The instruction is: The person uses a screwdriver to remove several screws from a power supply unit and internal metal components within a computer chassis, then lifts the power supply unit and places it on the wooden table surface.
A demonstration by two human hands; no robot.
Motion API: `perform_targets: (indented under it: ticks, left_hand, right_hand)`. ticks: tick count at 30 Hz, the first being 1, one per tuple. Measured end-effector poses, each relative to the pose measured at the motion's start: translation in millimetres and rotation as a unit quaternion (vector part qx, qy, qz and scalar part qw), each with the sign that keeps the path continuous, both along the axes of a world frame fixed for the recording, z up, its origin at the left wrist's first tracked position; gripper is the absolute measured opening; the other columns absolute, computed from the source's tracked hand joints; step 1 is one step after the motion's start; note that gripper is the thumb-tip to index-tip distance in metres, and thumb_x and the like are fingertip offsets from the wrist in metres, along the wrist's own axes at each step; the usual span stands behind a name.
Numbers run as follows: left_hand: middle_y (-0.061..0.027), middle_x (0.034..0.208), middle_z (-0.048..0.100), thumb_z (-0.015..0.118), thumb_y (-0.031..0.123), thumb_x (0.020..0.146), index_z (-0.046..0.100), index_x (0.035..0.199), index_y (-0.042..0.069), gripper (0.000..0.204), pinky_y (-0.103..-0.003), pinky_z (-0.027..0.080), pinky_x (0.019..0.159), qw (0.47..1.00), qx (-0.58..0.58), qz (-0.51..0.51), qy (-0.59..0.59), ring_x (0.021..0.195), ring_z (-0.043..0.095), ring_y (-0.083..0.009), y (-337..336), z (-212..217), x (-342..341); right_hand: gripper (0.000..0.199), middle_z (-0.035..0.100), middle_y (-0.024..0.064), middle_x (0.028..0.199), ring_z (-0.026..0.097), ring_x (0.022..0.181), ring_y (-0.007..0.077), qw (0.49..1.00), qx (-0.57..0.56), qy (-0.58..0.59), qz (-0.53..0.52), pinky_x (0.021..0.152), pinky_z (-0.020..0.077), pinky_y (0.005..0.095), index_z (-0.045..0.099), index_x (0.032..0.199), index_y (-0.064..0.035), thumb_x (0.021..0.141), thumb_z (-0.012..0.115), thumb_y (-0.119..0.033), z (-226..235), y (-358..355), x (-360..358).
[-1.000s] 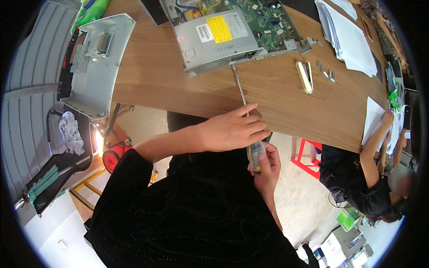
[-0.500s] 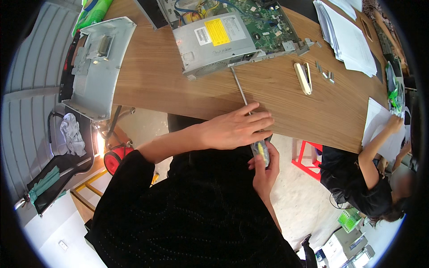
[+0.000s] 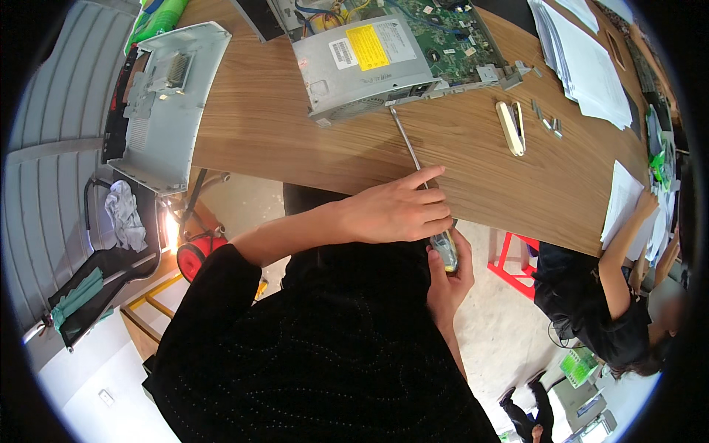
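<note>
A long screwdriver (image 3: 405, 136) slants from the table's near edge up to the rear wall of an open computer case, with its tip at the silver power supply (image 3: 354, 66). My left hand (image 3: 395, 212) lies over the shaft where it meets the handle, the index finger stretched along it and the other fingers curled. Lower down, my right hand (image 3: 452, 284) grips the clear, yellowish handle from beneath, thumb against its side. The power supply bears a yellow label. Beside it shows a green circuit board (image 3: 443, 46). Whether the tip sits in a screw is too small to tell.
Metal brackets (image 3: 545, 118) lie near a cream stapler (image 3: 511, 128) on the wooden table (image 3: 258, 140). Paper stacks (image 3: 583, 70) stand at the right, a detached case cover (image 3: 166, 111) at the left. A co-worker (image 3: 591, 310) handles papers on the right. A red stool (image 3: 515, 266) stands below.
The screwdriver's handle and both hands have shifted slightly to the right. My right hand has turned a little around the handle. The whole view has also shifted slightly.
</note>
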State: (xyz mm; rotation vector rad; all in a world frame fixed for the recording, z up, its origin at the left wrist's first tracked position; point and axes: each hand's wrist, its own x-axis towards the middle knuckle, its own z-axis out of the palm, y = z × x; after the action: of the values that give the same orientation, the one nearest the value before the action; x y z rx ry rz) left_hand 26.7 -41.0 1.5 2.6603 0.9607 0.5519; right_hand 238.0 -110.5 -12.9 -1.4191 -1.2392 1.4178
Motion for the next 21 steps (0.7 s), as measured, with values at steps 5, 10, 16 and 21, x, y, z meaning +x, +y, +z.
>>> perform_targets:
  ticks: [5,10,16,21]
  left_hand:
    - [-0.0044,0.120,0.066,0.069,0.017,0.087,0.070,0.113,0.009,0.028,-0.051,0.039,0.114,0.996,0.052,0.046,-0.063,0.116,0.061,-0.0243,4,4,-7]
    - [-0.0114,0.117,0.061,0.071,0.009,0.086,0.064,0.122,0.004,0.037,-0.046,0.049,0.094,0.955,0.026,0.275,-0.110,0.111,0.061,-0.0275,5,10,-34]
    - [-0.0118,0.111,0.070,0.068,0.007,0.096,0.064,0.126,0.000,0.031,-0.034,0.058,0.080,0.853,-0.217,0.361,-0.308,0.099,0.071,-0.0210,4,12,-58]
    - [-0.0106,0.103,0.073,0.064,0.007,0.100,0.068,0.115,-0.003,0.019,-0.031,0.061,0.076,0.706,-0.394,0.332,-0.486,0.090,0.074,-0.0182,-1,29,-67]
  right_hand:
    - [0.044,0.056,0.0166,0.134,0.064,0.111,0.0228,0.997,-0.023,0.061,-0.045,0.095,0.0576,0.0342,0.053,0.138,0.0042,0.096,0.065,0.000,-4,-6,9]
    - [0.047,0.057,0.0190,0.131,0.068,0.106,0.0254,0.995,0.017,0.082,-0.052,0.091,0.0606,0.0387,0.054,0.135,0.0060,0.098,0.068,-0.019,-1,-6,32]
    - [0.053,0.057,0.0220,0.129,0.067,0.106,0.0285,0.992,0.044,0.112,-0.031,0.086,0.0625,0.0401,0.055,0.132,0.0065,0.096,0.070,-0.029,-10,-7,51]
    - [0.057,0.060,0.0235,0.123,0.068,0.097,0.0291,0.990,0.093,0.104,-0.001,0.074,0.0617,0.0359,0.057,0.127,0.0055,0.092,0.071,-0.037,-18,-3,52]
